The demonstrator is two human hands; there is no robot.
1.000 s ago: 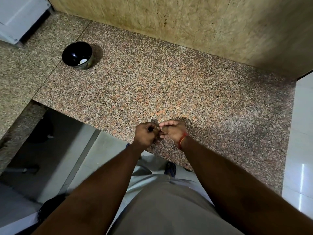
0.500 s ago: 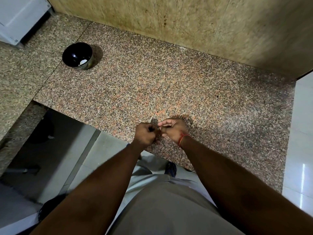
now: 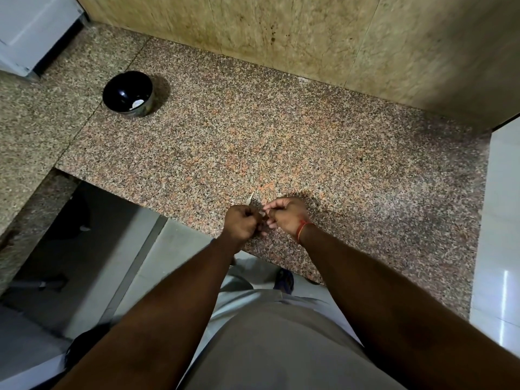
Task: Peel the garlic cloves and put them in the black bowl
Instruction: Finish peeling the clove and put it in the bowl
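Observation:
My left hand [image 3: 242, 222] and my right hand [image 3: 287, 215] meet just above the counter's front edge. The left is curled into a fist around a garlic clove [image 3: 262, 213], of which only a pale bit shows between the hands. My right hand's fingertips pinch at that clove. A thin pale sliver [image 3: 250, 197] sticks up past the left fist; I cannot tell whether it is peel. The black bowl [image 3: 112, 91] stands far off at the back left of the counter, with one pale clove [image 3: 138, 104] inside.
The speckled granite counter [image 3: 309, 142] runs back to a beige tiled wall [image 3: 281, 32]. A white appliance [image 3: 31, 29] stands at the far left corner. The counter's front edge drops to the floor [image 3: 168, 263] on the left; white tile [image 3: 503, 220] borders it on the right.
The hands stay together in the same spot. My right hand's fingers have curled in a little closer to the left fist.

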